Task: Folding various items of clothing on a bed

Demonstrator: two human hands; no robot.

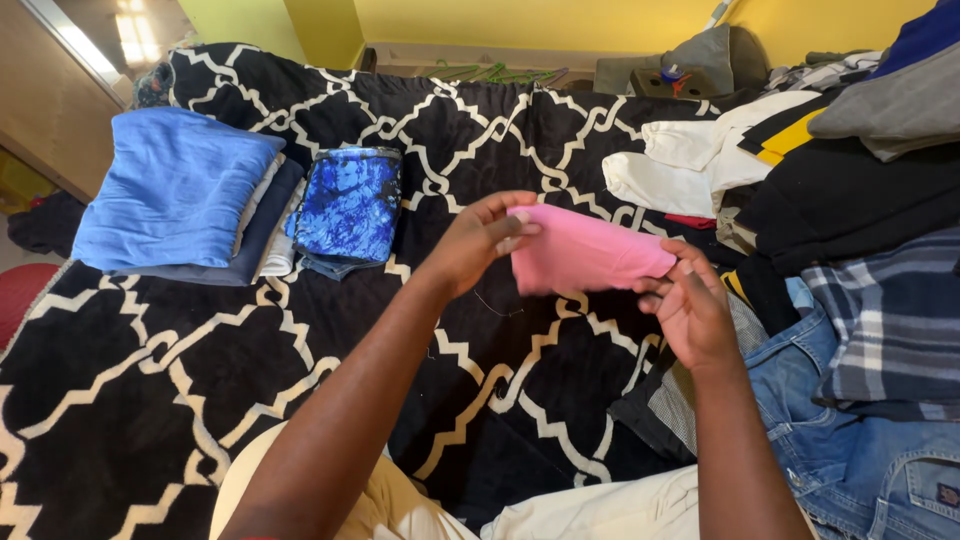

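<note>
A small folded pink cloth [583, 252] is held in the air above a black blanket with a white lattice pattern [150, 370]. My left hand [482, 240] pinches its left end with fingertips and thumb. My right hand [692, 305] grips its right end from below, palm turned up. The cloth lies flat and roughly level between both hands.
At the left stands a stack of folded blue and grey clothes [175, 190], and beside it a folded blue tie-dye pile [350, 205]. Loose garments heap on the right: white shirt [680, 160], black cloth [850, 200], plaid shirt [890, 320], blue jeans [870, 460].
</note>
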